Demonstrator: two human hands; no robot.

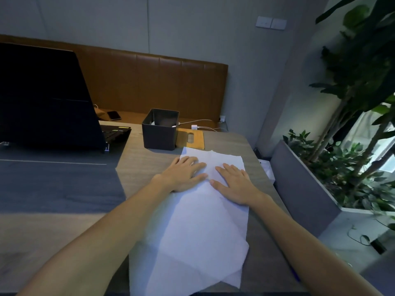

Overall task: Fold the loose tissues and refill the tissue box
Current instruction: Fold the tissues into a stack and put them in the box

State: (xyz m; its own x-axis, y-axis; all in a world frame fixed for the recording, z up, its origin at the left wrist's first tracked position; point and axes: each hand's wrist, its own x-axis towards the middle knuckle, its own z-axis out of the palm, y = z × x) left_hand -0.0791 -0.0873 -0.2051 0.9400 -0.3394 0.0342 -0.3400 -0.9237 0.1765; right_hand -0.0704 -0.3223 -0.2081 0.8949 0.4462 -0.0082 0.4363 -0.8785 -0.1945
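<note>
Head view: our left hand [182, 175] and right hand [236, 184] lie flat, fingers spread, grasping nothing, pressing the white tissues [192, 238]; tissue box [159, 130] stands beyond

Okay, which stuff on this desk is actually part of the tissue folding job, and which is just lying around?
Part of the job:
- white tissues, spread flat under the left hand and right hand
- dark tissue box, open at the top
- wooden lid with a slot, beside the box

Just lying about:
- laptop
- phone
- white charger and cable
- potted plants
</note>
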